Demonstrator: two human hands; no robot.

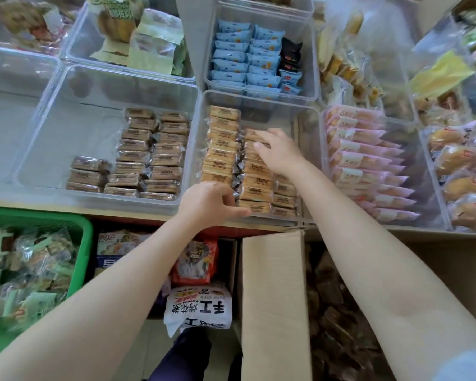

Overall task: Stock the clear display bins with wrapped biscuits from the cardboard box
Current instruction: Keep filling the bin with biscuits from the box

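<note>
A clear display bin (308, 116) in the middle of the shelf holds rows of tan wrapped biscuits (221, 149). My left hand (212, 202) is at the bin's near edge, its fingers curled round the front packet of the middle row. My right hand (278, 151) lies further back on the same row, fingers pressing down on the packets. The open cardboard box (272, 298) stands below the shelf at the lower right, with dark wrapped biscuits (338, 312) inside.
To the left, another clear bin (66, 119) holds brown wrapped biscuits. Blue packets (245, 59) fill the bin behind, pink packets (368, 160) the bin to the right. A green basket (85, 243) of snacks and bagged goods (201, 306) sit below the shelf.
</note>
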